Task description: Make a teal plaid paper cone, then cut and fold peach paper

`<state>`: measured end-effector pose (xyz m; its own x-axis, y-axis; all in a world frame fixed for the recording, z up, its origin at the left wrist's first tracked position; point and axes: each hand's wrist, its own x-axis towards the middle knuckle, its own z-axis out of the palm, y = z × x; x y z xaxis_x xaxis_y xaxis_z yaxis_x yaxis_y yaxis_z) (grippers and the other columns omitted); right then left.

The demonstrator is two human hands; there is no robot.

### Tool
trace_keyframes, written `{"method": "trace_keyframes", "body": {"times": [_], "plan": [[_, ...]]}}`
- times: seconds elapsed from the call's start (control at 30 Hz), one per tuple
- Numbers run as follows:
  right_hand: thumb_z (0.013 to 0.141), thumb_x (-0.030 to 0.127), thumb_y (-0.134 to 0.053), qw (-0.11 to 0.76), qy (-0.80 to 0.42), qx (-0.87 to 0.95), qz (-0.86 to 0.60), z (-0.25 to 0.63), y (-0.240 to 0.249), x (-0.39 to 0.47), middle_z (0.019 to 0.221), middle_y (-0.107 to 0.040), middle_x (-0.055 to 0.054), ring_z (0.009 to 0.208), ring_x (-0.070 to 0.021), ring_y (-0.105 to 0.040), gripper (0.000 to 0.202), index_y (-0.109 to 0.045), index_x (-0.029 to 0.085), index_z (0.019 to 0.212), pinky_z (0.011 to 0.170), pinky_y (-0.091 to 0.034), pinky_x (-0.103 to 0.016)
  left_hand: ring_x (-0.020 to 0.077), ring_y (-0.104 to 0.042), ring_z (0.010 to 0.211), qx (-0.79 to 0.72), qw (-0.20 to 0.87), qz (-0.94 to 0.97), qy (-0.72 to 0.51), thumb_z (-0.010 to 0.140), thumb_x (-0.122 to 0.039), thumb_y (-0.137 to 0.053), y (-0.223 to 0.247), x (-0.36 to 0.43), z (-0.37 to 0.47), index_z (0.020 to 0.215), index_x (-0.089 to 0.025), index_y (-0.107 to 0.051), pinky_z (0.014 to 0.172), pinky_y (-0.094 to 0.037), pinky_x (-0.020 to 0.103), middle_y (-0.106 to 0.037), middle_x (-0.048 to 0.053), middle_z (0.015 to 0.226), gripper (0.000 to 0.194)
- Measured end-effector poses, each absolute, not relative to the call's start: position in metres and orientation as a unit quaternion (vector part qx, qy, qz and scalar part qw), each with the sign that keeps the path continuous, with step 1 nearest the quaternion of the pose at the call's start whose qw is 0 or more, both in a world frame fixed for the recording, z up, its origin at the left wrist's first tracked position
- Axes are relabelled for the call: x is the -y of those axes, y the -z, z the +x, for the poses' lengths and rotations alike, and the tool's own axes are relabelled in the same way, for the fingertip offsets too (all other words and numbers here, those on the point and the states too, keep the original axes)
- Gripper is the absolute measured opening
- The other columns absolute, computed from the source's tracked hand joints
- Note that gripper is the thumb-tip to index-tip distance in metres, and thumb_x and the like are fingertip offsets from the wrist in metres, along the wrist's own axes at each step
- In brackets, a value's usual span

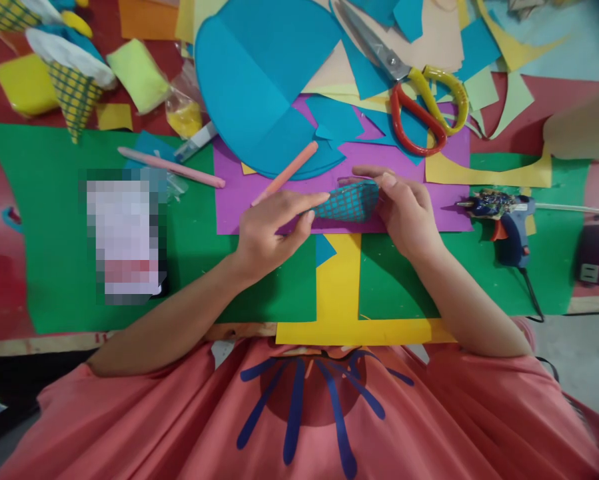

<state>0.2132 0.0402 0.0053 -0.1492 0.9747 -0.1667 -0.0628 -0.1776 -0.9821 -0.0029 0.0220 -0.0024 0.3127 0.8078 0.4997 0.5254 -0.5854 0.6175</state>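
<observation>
Between my two hands is a small blue paper cone (348, 202) with a dark grid drawn on it, lying sideways above a purple sheet (234, 217). My left hand (274, 230) pinches its pointed tip between thumb and finger. At the wide end, the thumb and fingers of my right hand (404, 207) close on the rim. Just beyond my left hand, an orange-pink pen (292, 170) rests on the purple sheet and a large blue paper circle (249, 60).
Red-and-yellow-handled scissors (404, 80) lie on paper scraps beyond my right hand. A glue gun (509, 220) with a cord is at right. At left are a pink pen (172, 167), a blurred-out phone-like object (126, 233) and a finished-looking yellow gridded cone (74, 90).
</observation>
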Motion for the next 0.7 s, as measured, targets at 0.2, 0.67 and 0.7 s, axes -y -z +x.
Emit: {"method": "trace_keyframes", "body": {"times": [0.2, 0.67, 0.7], "plan": [[0.076, 0.053, -0.072, 0.436, -0.629, 0.417, -0.490, 0.209, -0.009, -0.039, 0.112, -0.072, -0.004, 0.112, -0.0235, -0.065, 0.031, -0.073, 0.023, 0.084, 0.098, -0.053, -0.041, 0.0105, -0.070, 0.085, -0.335, 0.093, 0.849, -0.399, 0.095, -0.015, -0.050, 0.001, -0.022, -0.002, 0.124, -0.025, -0.061, 0.081, -0.054, 0.022, -0.074, -0.001, 0.095, 0.032], [0.074, 0.046, -0.076, 0.429, -0.621, 0.446, -0.481, 0.215, 0.001, -0.043, 0.110, -0.072, -0.003, 0.110, -0.0233, -0.066, 0.028, -0.066, 0.020, 0.066, 0.097, -0.053, -0.041, 0.0129, -0.070, 0.086, -0.390, 0.138, 0.830, -0.374, 0.094, -0.022, -0.050, 0.004, -0.023, -0.004, 0.112, -0.025, -0.069, 0.082, -0.056, 0.024, -0.075, 0.002, 0.095, 0.026], [0.074, 0.046, -0.076, 0.428, -0.620, 0.448, -0.481, 0.216, 0.001, -0.043, 0.110, -0.072, -0.003, 0.110, -0.0233, -0.066, 0.028, -0.066, 0.021, 0.066, 0.097, -0.053, -0.041, 0.0130, -0.071, 0.087, -0.390, 0.151, 0.826, -0.378, 0.094, -0.021, -0.050, 0.004, -0.023, -0.004, 0.112, -0.025, -0.069, 0.083, -0.055, 0.025, -0.075, 0.002, 0.096, 0.026]]}}
